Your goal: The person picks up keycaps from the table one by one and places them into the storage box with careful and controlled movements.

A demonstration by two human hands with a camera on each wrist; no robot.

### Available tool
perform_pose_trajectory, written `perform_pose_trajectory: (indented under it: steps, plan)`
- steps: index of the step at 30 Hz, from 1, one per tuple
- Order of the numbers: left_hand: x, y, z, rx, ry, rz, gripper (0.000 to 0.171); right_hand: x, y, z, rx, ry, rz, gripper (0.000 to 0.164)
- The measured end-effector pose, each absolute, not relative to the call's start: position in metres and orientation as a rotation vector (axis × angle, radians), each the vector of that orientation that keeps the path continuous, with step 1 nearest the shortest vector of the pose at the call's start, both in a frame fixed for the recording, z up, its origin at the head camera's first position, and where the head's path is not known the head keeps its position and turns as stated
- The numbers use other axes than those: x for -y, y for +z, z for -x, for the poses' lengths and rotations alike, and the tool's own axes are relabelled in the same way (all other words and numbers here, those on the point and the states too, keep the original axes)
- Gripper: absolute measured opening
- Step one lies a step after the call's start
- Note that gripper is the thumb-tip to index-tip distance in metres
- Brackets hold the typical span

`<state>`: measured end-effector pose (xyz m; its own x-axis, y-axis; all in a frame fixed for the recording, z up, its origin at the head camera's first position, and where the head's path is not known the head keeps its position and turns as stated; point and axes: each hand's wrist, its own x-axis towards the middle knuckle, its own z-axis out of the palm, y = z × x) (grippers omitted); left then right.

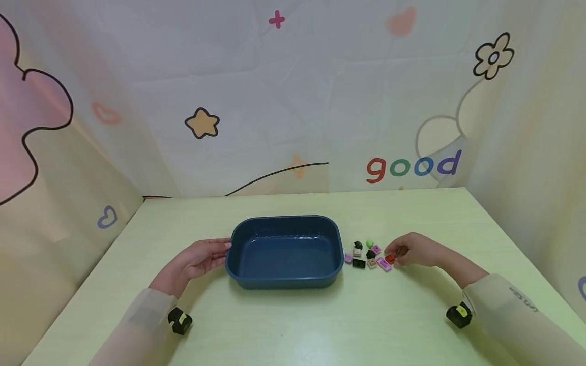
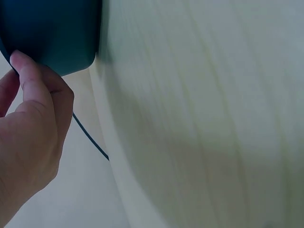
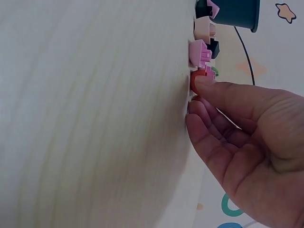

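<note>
On the table stands a dark blue rectangular bin (image 1: 284, 282), its inside bare. My left hand (image 1: 201, 258) is at the bin's left end. In the left wrist view, fingertips (image 2: 20, 59) of that hand touch the outer wall just by the rim. To the right of the bin, my right hand (image 1: 416, 250) pinches a small red toy brick (image 1: 389, 259) at the edge of a loose group of bricks. The right wrist view has the thumb over the red brick (image 3: 194, 81), with the other fingers curled low at the tabletop.
Beside the red one lie pink bricks (image 1: 383, 264), black pieces (image 1: 359, 264), beige bricks (image 1: 372, 264) and a green piece (image 1: 370, 243), between bin and right hand. A printed cloth (image 1: 293, 101) hangs behind the table (image 1: 293, 325).
</note>
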<state>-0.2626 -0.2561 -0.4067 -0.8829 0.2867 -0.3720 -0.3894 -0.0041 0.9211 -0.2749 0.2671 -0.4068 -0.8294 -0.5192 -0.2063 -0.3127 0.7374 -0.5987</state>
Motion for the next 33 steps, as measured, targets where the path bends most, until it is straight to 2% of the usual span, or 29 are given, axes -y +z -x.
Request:
perform_pose_trajectory:
  steps: [12, 24, 33]
  plan:
    - [0.257, -0.408, 0.265, -1.816, 1.935, 0.096, 0.054, -0.264, -0.41, 0.275, -2.606, -0.764, 0.667, 0.019]
    - [0.256, -0.408, 0.264, -1.83, 1.926, 0.099, 0.055, -0.266, -0.403, 0.275, -2.622, -0.756, 0.63, 0.02]
    - [0.256, -0.409, 0.266, -1.814, 1.934, 0.111, 0.05, -0.269, -0.393, 0.275, -2.65, -0.724, 0.632, 0.02]
